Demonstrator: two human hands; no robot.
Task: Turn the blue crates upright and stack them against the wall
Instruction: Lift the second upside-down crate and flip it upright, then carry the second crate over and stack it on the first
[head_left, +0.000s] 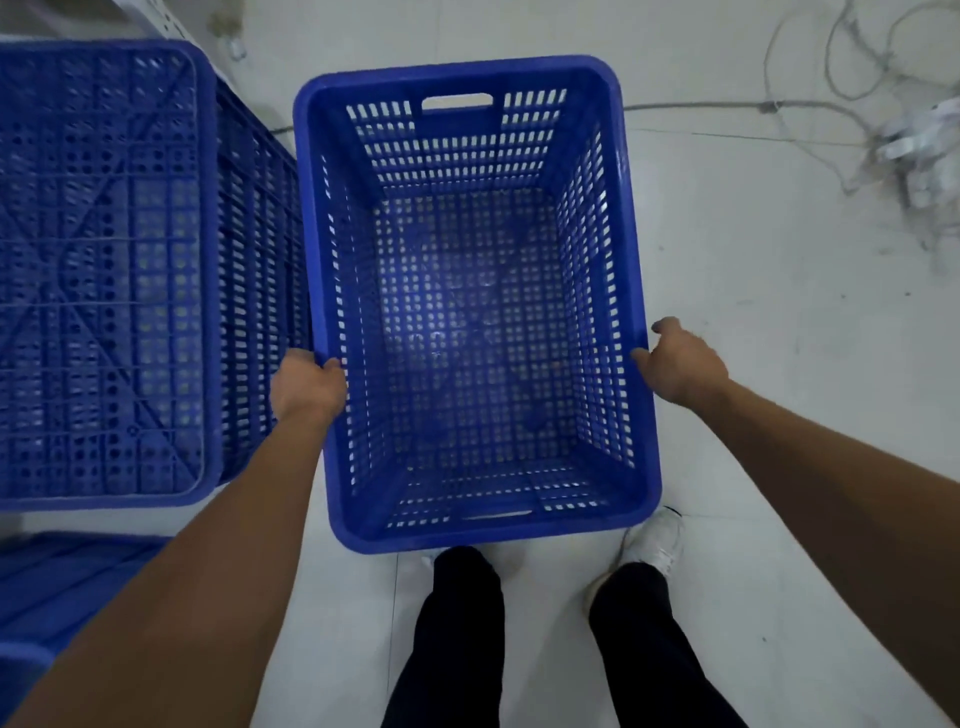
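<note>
From my head camera, I look down into an upright blue crate (475, 312), open side up, over the pale floor (779, 364) just ahead of my feet. My left hand (307, 387) clasps its left rim; my right hand (680, 364) touches the right rim, fingers loosely curled, not clearly gripping. An overturned crate (104, 270) sits just left of it. Cables (883, 119) lie far right.

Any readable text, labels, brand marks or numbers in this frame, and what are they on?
None can be read.
Upright blue crate: perforated walls and base only, no visible print.
Overturned blue crate to its left: moulded ribs, no legible marking.
White clutter with cables on the floor: too blurred to tell whether it carries text.
</note>
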